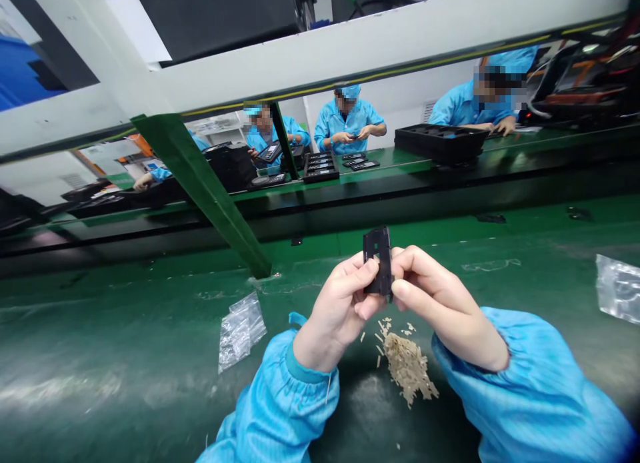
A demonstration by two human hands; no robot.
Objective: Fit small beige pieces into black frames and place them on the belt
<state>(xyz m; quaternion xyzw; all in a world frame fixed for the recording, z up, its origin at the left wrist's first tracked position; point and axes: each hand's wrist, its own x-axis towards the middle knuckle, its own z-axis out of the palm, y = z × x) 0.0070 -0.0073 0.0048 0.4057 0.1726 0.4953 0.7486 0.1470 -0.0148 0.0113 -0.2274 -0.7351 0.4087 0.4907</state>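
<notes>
From where I stand, the green bench [125, 363] is the biggest thing here, running the full width in front of the worker. Above it slants a white frame [350, 46], and a green post [200, 190] leans down to the bench's far part. Beyond, co-workers in blue sit along another line: one on the right [455, 103] behind a deep black bin [440, 143], another near the middle [327, 123] with both hands at a small object.

Nearer me, two blue sleeves [535, 376] reach in from the bottom edge. The left hand [333, 303] grips a black part, thumb pressed on its face, other fingers behind it. The right hand [440, 296] has thumb and forefinger closed together at the part's right edge; I can't tell whether a small piece sits between them. A clear bag [243, 330] lies left of the hands, a second bag [620, 290] far right. Just below the hands is a pile of tan pieces [407, 366]. The black part [379, 250] itself is held nearly upright above the bench, with a few loose slivers [379, 361] beside the pile.
</notes>
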